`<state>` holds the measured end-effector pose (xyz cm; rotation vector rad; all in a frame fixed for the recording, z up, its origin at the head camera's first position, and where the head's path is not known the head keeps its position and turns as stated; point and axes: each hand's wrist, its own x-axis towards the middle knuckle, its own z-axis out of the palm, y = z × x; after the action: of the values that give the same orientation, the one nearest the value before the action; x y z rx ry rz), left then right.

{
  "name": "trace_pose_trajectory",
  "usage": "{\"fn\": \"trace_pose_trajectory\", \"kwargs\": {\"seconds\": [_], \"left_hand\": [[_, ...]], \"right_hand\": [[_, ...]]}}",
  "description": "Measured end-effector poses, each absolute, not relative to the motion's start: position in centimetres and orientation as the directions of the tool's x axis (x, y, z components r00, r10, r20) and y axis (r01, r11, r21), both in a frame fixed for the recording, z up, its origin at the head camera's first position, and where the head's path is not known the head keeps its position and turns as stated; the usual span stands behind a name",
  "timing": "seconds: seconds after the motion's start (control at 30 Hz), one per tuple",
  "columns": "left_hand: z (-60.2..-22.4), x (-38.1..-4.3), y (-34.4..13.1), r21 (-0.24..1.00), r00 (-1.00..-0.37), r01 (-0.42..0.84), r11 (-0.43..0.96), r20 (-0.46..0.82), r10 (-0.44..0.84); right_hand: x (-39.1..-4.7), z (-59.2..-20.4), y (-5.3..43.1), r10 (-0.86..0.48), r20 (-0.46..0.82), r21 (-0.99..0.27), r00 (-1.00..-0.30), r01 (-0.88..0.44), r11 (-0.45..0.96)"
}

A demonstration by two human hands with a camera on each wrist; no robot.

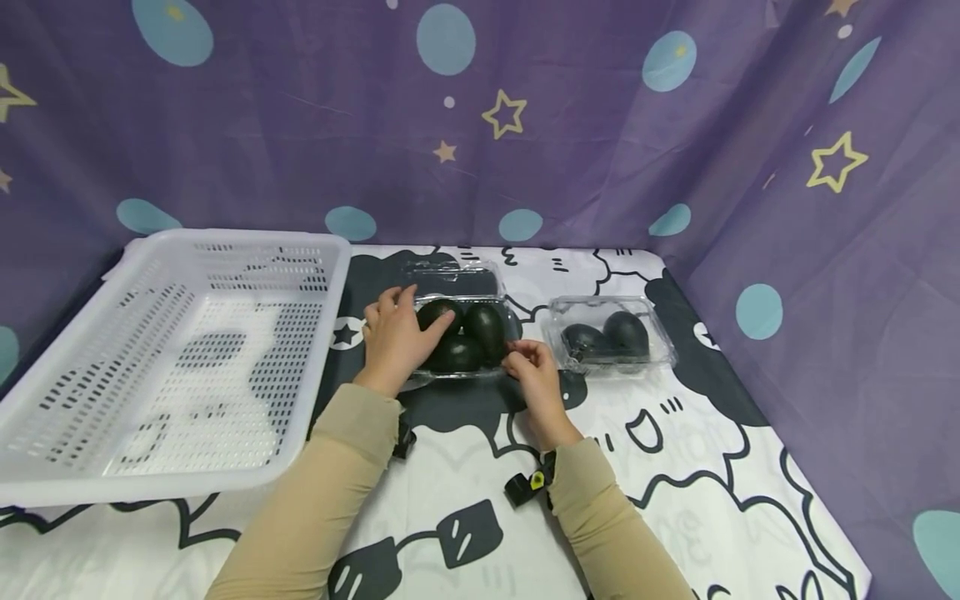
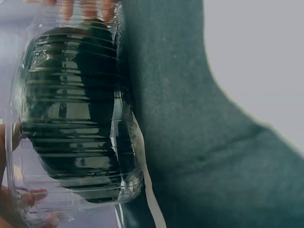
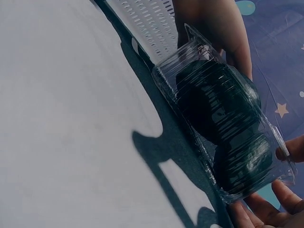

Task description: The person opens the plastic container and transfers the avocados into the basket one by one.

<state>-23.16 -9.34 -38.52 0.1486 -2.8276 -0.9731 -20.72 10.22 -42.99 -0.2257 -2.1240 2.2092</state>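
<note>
A clear plastic clamshell box (image 1: pixel 465 374) holds three dark avocados (image 1: pixel 455 354) in the head view, its lid (image 1: pixel 459 279) folded back behind it. My left hand (image 1: pixel 397 342) rests at the box's left side, fingers spread along that wall and thumb across the left avocado. At the front right corner, my right hand (image 1: pixel 534 367) grips the box, thumb at the rim and other fingers lower down, as the right wrist view shows. Through the ribbed wall (image 2: pixel 71 109) the avocados fill much of the left wrist view.
To the right stands a second clear clamshell (image 1: pixel 660 354) with two dark avocados inside. A large white perforated basket (image 1: pixel 339 292) occupies the left side. The patterned cloth (image 1: pixel 712 475) covers the table, with a purple curtain (image 1: pixel 300 125) behind.
</note>
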Motion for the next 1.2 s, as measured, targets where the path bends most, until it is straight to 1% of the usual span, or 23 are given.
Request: {"fn": "trace_pose_trajectory", "kwargs": {"seconds": [0.27, 0.5, 0.73, 0.9, 1.2], "left_hand": [[-38.2, -23.1, -8.3, 0.517, -0.972, -0.010, 0.856, 0.198, -0.130], [-38.3, -23.2, -8.2, 0.460, -0.966, 0.014, 0.888, 0.234, -0.106], [-38.4, -23.2, -7.9, 0.414, -0.965, 0.068, 0.908, 0.260, -0.047], [-38.1, -23.2, -7.6, 0.417, -0.976, 0.093, 0.904, 0.218, -0.001], [-36.8, -23.8, -6.9, 0.366, -0.994, 0.063, 0.928, 0.102, 0.028]], "right_hand": [[-20.7, -43.0, 10.3, 0.143, -0.061, -0.998, -0.988, 0.058, -0.030], [-20.6, -43.0, 10.3, 0.143, -0.059, -0.998, -0.988, 0.055, -0.029], [-20.7, -43.0, 10.4, 0.145, -0.067, -0.997, -0.987, 0.062, -0.035], [-20.7, -43.1, 10.4, 0.143, -0.071, -0.997, -0.987, 0.066, -0.036], [-20.7, -43.2, 10.3, 0.144, -0.068, -0.998, -0.987, 0.064, -0.029]]}}
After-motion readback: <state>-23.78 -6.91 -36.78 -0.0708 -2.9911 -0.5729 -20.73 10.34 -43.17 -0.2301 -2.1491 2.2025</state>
